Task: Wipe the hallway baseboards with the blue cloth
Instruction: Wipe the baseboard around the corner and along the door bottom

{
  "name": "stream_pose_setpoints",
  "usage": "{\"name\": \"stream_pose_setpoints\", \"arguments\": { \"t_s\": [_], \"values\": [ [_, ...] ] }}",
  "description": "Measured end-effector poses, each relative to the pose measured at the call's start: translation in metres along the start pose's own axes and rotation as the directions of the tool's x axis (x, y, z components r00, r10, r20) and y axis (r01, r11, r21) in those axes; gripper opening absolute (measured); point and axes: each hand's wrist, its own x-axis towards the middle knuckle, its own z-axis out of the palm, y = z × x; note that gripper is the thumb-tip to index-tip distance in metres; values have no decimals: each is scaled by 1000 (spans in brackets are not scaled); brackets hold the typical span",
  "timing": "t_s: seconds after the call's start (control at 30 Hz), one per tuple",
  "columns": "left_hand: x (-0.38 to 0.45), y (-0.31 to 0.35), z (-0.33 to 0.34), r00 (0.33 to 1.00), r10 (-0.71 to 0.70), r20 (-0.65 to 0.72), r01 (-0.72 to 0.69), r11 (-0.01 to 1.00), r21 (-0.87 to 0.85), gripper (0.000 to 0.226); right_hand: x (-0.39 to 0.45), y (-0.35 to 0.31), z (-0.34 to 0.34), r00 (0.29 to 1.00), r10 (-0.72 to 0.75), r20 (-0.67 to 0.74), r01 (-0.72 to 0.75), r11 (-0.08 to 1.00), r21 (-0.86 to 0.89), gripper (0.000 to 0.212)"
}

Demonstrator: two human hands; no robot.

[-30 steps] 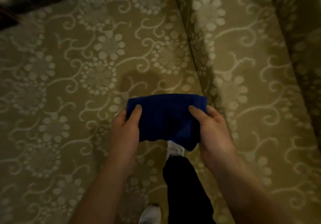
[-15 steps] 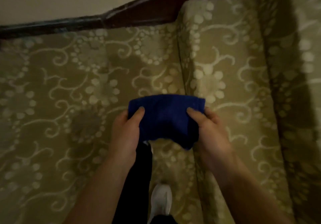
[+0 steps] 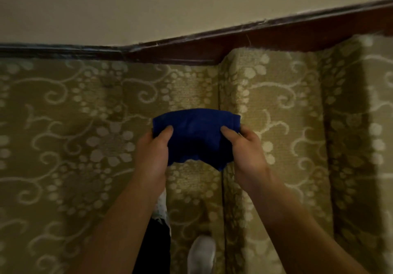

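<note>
I hold a folded blue cloth (image 3: 196, 137) stretched between both hands at mid-frame, well above the floor. My left hand (image 3: 152, 157) grips its left edge, thumb on top. My right hand (image 3: 246, 153) grips its right edge the same way. A dark wooden baseboard (image 3: 63, 50) runs along the foot of the cream wall and rises to the right as a sloped reddish-brown skirting board (image 3: 265, 38) beside the steps. The cloth is apart from the baseboard, some way in front of it.
Olive carpet (image 3: 74, 146) with pale floral swirls covers the floor. Carpeted steps (image 3: 276, 103) rise on the right. My dark trouser leg (image 3: 155, 248) and a white shoe (image 3: 202, 256) show below my arms. The cream wall (image 3: 148, 4) fills the top.
The view has tilted up and moved closer to the wall, bringing the baseboard and wall into sight. My hands keep the same grip on the cloth. My feet have stepped forward.
</note>
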Motion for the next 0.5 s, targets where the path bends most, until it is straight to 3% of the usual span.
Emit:
{"name": "stream_pose_setpoints", "arguments": {
  "t_s": [0.17, 0.5],
  "values": [
    [20, 13, 18, 977, -202, 73, 209, 973, -103, 42, 21, -9, -13, 1000, 8, -4, -8, 1000, 21, 19],
    [157, 28, 66, 997, -72, 7, 72, 997, 13, 56, 169, -1, 15, 998, -52, 25, 54, 993, -101, 32]
  ]
}}
